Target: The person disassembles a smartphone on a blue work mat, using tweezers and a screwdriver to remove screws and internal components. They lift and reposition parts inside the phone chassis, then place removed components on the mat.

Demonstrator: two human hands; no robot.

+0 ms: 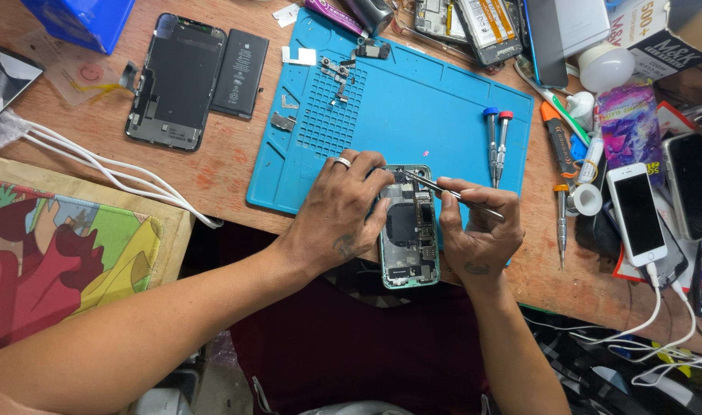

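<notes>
Blue repair mat (412,107) is lying on the wooden bench (228,165), w/ an opened phone (409,230) sitting at its near edge, back off, boards and black battery area showing. Left hand (339,215), ring on one finger, is gripping the phone's left side, fingers closed around the frame and steadying it. Right hand (478,230) is pinching metal tweezers (443,190), fingers clamped together on the shaft, tip pointing into the phone's upper part. Two screwdrivers (497,146) w/ blue and red caps are lying on the mat just right of the hands. Another stripped phone (174,81) and a loose battery (239,73) are resting top left, off the mat. White cables (113,173) are trailing across the bench at left.
</notes>
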